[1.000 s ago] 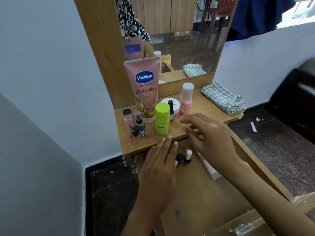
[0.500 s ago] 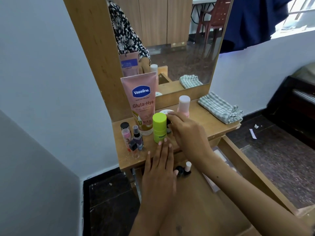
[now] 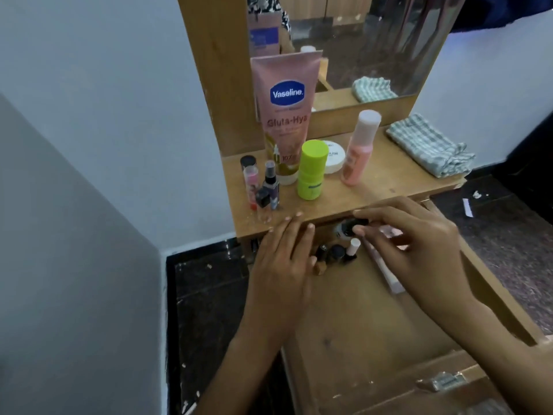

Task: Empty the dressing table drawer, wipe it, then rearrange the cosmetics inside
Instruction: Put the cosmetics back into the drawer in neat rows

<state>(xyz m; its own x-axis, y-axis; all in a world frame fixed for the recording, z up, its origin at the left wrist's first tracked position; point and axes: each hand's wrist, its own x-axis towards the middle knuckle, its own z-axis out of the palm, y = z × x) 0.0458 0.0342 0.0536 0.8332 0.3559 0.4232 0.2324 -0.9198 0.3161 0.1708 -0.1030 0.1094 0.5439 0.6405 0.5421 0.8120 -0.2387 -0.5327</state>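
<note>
While the left hand is laid flat, fingers straight, on the tabletop edge, a small dark bottle is pinched by the right hand over the open drawer, at its far end.

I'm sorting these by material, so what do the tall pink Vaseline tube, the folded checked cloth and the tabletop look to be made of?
Tall pink Vaseline tube: likely soft plastic, satin finish, with a flat crimped top end.
Folded checked cloth: woven fabric, matte, with soft folds and a green-and-white check.
Tabletop: wood or wood-look laminate, smooth with a light sheen; grain lines show, but which of the two is unclear.
</note>
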